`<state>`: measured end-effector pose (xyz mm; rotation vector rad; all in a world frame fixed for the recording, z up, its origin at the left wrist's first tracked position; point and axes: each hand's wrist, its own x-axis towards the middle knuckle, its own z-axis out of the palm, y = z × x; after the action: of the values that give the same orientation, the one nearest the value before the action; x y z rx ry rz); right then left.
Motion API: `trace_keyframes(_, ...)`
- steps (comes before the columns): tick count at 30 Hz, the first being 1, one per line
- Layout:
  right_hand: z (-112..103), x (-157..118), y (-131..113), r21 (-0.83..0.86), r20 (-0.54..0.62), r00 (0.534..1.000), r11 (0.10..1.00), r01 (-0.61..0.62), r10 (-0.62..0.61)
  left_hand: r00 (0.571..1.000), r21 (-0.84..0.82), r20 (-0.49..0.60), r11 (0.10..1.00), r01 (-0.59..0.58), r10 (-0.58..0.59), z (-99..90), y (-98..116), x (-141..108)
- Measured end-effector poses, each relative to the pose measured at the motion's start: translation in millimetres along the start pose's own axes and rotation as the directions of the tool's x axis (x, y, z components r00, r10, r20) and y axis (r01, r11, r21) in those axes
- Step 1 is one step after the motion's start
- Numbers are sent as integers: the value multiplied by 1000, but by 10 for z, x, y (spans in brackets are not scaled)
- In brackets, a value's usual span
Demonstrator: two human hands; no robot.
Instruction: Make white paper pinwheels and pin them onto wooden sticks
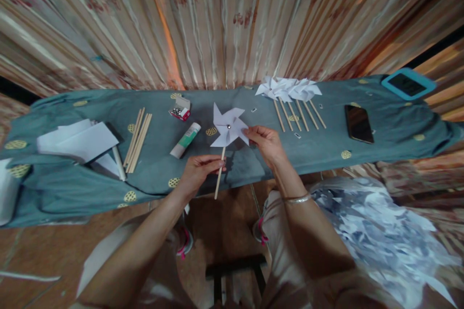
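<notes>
A white paper pinwheel (232, 123) on a wooden stick is held up over the near edge of the table. My left hand (199, 171) is closed round the stick, with the lower end sticking out below. The thumb and fingers of my right hand (264, 141) pinch one blade at the pinwheel's right side. A round metal pin shows at the centre of the blades. Left of the pinwheel lie a glue stick (186, 141) and a small open red-and-white box (180, 108) of shiny pins.
Several pinwheels (288, 89) lie at the back right, near a black phone (358, 123) and a blue-framed device (409, 84). Bare wooden sticks (138, 141) and white paper pieces (79, 141) lie left. Right of my legs is a bag of paper scraps (384, 231). Curtains hang behind.
</notes>
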<state>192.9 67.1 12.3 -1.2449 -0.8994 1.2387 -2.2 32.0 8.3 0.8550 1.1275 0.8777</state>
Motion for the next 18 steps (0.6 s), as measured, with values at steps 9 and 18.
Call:
trace_keyframes(9, 119, -79, -42, 5, 65, 995, 997, -74, 74, 998, -30, -48, 999, -30, 29, -9, -14, 30)
trace_keyframes(18, 218, -142, -9, -51, 131, 985, 993, -106, 112, 997, -31, -62, 999, -43, 41, 4, -4, 29)
